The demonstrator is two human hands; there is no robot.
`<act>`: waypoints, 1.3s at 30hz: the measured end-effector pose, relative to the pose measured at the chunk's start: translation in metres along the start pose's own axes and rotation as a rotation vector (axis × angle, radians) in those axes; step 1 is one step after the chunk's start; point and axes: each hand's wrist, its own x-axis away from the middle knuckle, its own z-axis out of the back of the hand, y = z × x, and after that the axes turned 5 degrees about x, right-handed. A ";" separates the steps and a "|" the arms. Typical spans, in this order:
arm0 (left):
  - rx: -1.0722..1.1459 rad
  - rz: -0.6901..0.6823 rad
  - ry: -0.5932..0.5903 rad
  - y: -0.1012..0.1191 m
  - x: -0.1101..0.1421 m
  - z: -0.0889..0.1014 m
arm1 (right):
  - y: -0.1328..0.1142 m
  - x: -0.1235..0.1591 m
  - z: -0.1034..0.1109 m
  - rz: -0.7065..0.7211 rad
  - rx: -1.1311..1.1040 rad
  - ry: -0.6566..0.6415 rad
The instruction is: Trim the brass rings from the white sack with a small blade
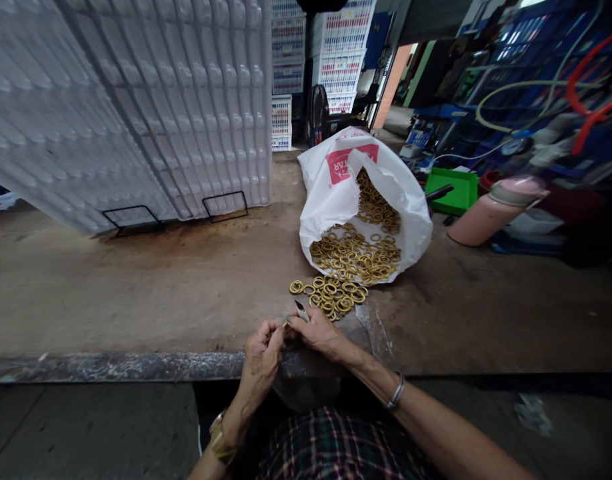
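My left hand [265, 348] is closed in a pinch near the table's front edge, on what looks like a small brass ring [285, 325], mostly covered by the fingers. Close against it, my right hand [319, 332] is wrapped around a utility knife [302, 311], whose dark blade points up and to the left. Just beyond the hands lies a loose pile of brass rings [331, 293]. Behind that pile a white woven sack [326, 213] rests on its side, its mouth facing me, with many more rings spilling inside it.
Stacked clear plastic trays [186, 100] stand at the left behind black wire holders [226, 205]. To the right are a pink bottle [486, 213] and a green bin [452, 187]. White crates [339, 60] and a black fan [317, 113] stand beyond the wooden table [186, 287].
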 end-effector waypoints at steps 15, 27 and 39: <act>0.323 0.201 -0.160 0.002 0.004 0.000 | -0.007 0.004 -0.001 0.083 0.109 0.016; 0.185 0.176 -0.079 0.003 0.007 -0.004 | -0.008 0.005 0.003 0.050 0.066 -0.031; 0.282 0.172 -0.043 -0.004 0.006 0.000 | 0.001 0.007 -0.003 0.169 0.419 0.087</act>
